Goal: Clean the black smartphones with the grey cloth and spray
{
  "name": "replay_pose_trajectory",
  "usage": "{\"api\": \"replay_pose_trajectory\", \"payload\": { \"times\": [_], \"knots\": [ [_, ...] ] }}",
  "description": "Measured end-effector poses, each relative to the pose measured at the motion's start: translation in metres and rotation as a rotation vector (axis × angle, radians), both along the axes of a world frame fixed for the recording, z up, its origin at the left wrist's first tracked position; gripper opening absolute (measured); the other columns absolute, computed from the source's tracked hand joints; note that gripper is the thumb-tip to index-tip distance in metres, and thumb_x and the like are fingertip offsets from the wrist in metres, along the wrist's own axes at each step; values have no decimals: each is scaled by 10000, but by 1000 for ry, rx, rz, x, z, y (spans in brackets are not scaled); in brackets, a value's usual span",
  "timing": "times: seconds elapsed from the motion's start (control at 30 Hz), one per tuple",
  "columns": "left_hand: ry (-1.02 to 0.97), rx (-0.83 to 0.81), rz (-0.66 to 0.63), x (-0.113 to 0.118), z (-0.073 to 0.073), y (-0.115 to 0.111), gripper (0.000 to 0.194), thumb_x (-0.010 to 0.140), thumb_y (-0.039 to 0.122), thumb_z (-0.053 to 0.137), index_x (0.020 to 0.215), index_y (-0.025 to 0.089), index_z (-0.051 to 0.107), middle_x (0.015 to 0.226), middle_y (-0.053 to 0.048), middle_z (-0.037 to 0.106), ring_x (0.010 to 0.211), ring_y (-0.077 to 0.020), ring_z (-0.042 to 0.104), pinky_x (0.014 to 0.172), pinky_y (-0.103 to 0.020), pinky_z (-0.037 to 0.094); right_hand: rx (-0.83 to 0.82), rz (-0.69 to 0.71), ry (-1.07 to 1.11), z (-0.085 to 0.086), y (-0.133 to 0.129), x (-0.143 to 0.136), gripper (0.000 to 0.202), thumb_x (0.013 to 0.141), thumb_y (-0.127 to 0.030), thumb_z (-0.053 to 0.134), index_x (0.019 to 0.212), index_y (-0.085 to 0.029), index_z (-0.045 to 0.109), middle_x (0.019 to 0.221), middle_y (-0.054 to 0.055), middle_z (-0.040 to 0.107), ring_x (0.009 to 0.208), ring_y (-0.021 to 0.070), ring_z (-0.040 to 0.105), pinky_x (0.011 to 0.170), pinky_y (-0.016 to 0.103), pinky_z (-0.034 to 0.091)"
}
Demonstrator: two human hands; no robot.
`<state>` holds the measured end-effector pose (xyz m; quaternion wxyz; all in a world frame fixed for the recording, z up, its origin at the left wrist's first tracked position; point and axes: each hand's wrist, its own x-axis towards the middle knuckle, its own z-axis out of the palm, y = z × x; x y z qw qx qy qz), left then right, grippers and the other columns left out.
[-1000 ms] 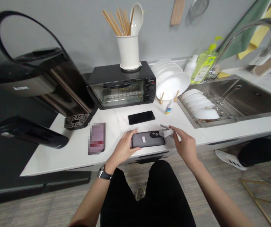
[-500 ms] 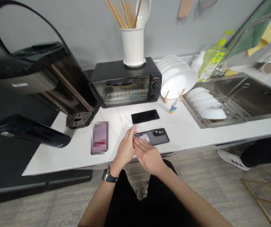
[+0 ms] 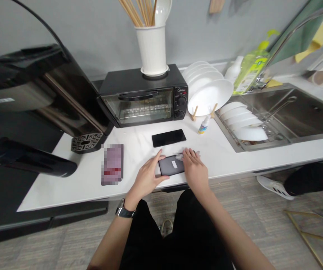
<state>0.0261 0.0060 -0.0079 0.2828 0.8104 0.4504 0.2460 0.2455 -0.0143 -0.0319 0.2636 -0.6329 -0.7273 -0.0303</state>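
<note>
Left hand (image 3: 147, 173), thumb and fingers parted, clasps a grey phone (image 3: 167, 165) just below frame centre; right hand (image 3: 195, 170), fingers together, presses tissue (image 3: 179, 156) over its right end.

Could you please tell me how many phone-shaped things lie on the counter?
3: grey phone touched by the left hand and right hand, black phone behind it, pixelated purple one at left.

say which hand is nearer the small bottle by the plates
Right. The right hand is over the right end of the grey phone, in front of the small bottle; the left hand holds the other end, farther away.
</note>
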Motion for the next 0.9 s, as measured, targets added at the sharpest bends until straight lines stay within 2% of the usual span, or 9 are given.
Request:
{"api": "replay_pose_trajectory", "payload": {
  "times": [0.1,0.2,0.33,0.43,0.5,0.63,0.77,0.83,0.9],
  "knots": [
    [-21,29,22,-2,-6,-2,1075,956,158,689,1725,354,-37,1722,-124,396,1569,-289,438,1276,-495,402,-39,122,27,7,2,-58,458,1088,-164,425,1471,21,595,1527,262,590,1462,347,567,1231,518,470],
    [-26,58,53,-5,-10,-4,995,971,68,531,1725,359,-50,1813,-130,123,1626,-291,335,1269,-481,417,-57,334,59,12,-17,-79,518,1077,-172,414,1545,34,502,1608,238,511,1531,305,487,1277,478,420],
    [-38,11,70,-3,-7,-4,1203,881,190,787,1716,383,-57,1795,-143,195,1466,-294,568,1156,-431,540,-62,462,1,5,-47,-23,540,1095,-191,401,1631,-130,431,1684,102,448,1584,241,408,1312,509,359],
    [-32,16,53,0,-2,-2,1282,840,282,881,1711,406,-52,1765,-128,300,1435,-292,600,1186,-438,512,-52,277,-73,-2,-53,33,561,1115,-283,443,1656,-148,387,1712,113,390,1598,295,378,1297,571,357],
    [-20,22,35,1,0,-1,1294,840,288,887,1709,412,-64,1748,-126,346,1442,-297,596,1200,-449,497,-52,133,-82,-3,-44,47,589,1116,-342,456,1649,-101,390,1717,159,366,1605,350,352,1286,619,345],
    [-32,23,31,0,-2,0,1255,868,253,843,1712,398,-74,1755,-130,333,1450,-296,590,1212,-461,489,-85,38,-1,2,-14,-4,597,1108,-339,436,1590,14,449,1685,263,375,1608,390,328,1292,621,327],
    [-37,75,12,-7,-9,-3,970,982,96,532,1728,366,-26,1798,-109,216,1606,-286,379,1300,-503,377,-91,252,69,11,-10,-76,603,1080,-260,394,1579,77,427,1662,274,410,1582,348,396,1298,532,365],
    [-41,58,25,-8,-9,-5,986,964,72,520,1727,367,-31,1803,-115,189,1586,-287,416,1271,-500,422,-87,397,62,12,-22,-78,583,1083,-259,390,1586,29,444,1670,225,429,1584,305,402,1307,498,363],
    [-52,17,49,-6,-7,-6,1092,931,130,660,1719,385,-51,1801,-129,190,1494,-290,545,1190,-465,518,-87,501,19,11,-37,-54,561,1094,-303,424,1592,-48,469,1681,169,438,1582,275,410,1306,491,371]
  ]
}}
